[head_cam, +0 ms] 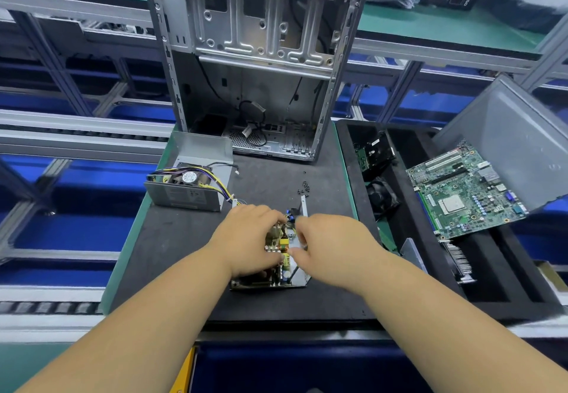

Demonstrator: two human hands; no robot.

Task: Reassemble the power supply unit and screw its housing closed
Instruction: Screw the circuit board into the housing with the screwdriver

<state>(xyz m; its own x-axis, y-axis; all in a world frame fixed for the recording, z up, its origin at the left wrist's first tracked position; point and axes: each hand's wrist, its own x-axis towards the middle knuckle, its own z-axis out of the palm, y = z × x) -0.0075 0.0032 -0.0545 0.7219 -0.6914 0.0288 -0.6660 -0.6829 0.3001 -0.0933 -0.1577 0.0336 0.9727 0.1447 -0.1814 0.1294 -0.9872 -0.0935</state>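
Note:
The power supply circuit board sits in its metal base plate on the black mat, near the front. My left hand grips the board's left side, fingers curled over its parts. My right hand is at the board's right side, thumb and fingers pinched at something small and blurred that I cannot identify. The grey housing cover, with a small fan and a bundle of coloured wires, lies at the mat's left rear. Several small black screws lie loose behind the board.
An open, stripped computer case stands at the mat's far edge. To the right, a black foam tray holds a green motherboard, a fan, cards and a grey side panel. Conveyor rails run on the left.

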